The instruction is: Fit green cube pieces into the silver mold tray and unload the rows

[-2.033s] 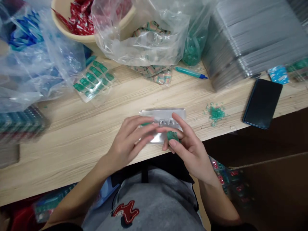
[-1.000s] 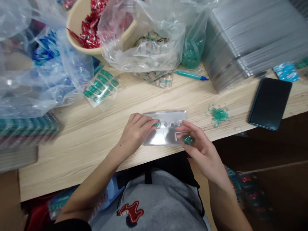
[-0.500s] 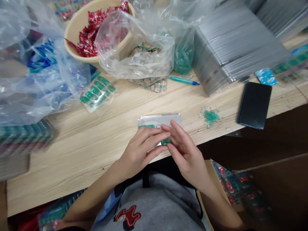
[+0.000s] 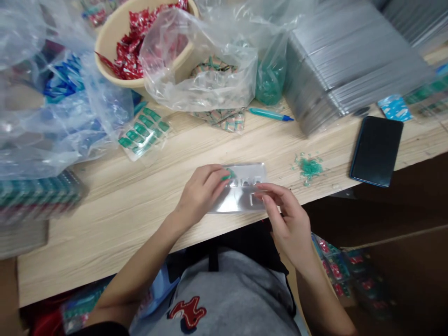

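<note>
Clear plastic tray [image 4: 234,203] lies on the wooden table [image 4: 105,224], close to its front edge, between the two hands. The left hand [image 4: 198,193] has its fingertips at a green piece [image 4: 229,175] on the far, left part of the tray; whether they pinch this piece or only press it, I cannot tell. The right hand [image 4: 290,226] is bent loosely at the tray's right end, with the thumb a little apart from the forefinger; whether its palm hides something, I cannot tell either. The step in hand seems to be seating the green piece, so in my judgement it is good to align it first and then press gently and evenly, because such thin plastic would probably bend under strong force. The raised cells [image 4: 244,182] to the right show no green and are better left uncovered by the fingers. It is also wise to steady the tray's rim against sliding.
</note>
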{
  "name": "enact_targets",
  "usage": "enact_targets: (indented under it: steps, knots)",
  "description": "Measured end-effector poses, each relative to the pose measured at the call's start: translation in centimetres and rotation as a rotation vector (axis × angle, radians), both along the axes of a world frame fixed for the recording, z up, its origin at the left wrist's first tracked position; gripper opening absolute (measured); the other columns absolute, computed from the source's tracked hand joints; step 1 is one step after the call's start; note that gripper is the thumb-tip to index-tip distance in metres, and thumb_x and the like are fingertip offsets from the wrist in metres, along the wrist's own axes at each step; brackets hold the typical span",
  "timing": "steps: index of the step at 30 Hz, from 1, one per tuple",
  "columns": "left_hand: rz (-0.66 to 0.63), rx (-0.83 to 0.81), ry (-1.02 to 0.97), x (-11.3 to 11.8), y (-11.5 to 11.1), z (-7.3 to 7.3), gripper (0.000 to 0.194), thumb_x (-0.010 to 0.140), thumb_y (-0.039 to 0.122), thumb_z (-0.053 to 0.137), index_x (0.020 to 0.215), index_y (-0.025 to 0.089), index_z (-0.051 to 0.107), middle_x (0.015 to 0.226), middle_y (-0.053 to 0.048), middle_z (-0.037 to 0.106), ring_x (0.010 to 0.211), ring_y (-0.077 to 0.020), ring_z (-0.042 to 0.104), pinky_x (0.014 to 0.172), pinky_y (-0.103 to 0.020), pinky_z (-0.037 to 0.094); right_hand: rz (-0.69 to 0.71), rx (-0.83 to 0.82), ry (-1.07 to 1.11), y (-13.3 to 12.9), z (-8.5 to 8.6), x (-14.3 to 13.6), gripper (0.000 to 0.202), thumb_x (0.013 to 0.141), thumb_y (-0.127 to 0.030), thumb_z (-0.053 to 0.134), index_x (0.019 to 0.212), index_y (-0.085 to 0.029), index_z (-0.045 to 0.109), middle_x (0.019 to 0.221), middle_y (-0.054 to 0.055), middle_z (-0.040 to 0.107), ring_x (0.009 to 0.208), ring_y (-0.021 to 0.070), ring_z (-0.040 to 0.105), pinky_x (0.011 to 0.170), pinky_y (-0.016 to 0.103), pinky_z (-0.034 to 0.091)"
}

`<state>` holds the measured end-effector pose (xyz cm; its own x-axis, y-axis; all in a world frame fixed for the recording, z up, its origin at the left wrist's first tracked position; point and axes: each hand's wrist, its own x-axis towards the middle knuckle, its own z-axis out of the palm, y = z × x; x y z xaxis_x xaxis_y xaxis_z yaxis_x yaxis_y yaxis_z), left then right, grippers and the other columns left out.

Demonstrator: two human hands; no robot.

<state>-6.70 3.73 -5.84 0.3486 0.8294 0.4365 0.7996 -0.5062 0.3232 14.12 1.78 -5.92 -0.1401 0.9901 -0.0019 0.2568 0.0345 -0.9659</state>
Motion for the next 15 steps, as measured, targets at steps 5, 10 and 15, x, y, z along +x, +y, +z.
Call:
enact_targets:
  steps: [5,10,15]
  knots:
    - [-0.177,0.084,0.121,-0.4,0.4,-1.0,0.017,0.09,0.006,0.054,0.105,0.014,0.056,0.101,-0.011,0.067,0.094,-0.0216,0.065,0.08,-0.037,0.057,0.011,0.011,0.003,-0.1,-0.2,0.6,0.017,0.095,-0.022,0.051,0.11,-0.023,0.059,0.105,0.003,0.067,0.09,0.0131,0.069,0.08,0.03,0.054]
    - [-0.217,-0.015,-0.036,-0.7,-0.7,-0.9,0.025,0.092,0.008,0.055,0.116,0.016,0.053,0.101,-0.008,0.067,0.098,-0.0196,0.065,0.087,-0.036,0.056,-0.019,0.006,0.024,-0.2,-0.7,0.9,0.019,0.094,-0.02,0.05,0.111,-0.023,0.059,0.105,0.002,0.068,0.087,0.0123,0.069,0.078,0.029,0.055]
    - [-0.141,-0.143,-0.046,-0.3,-0.1,-1.0,0.017,0.094,0.013,0.054,0.11,0.016,0.057,0.104,-0.009,0.065,0.096,-0.0187,0.064,0.084,-0.034,0.055,-0.069,0.05,0.031,-0.1,-0.9,1.1,0.02,0.093,-0.018,0.051,0.11,-0.023,0.06,0.102,0.003,0.07,0.085,0.0131,0.069,0.074,0.028,0.056]
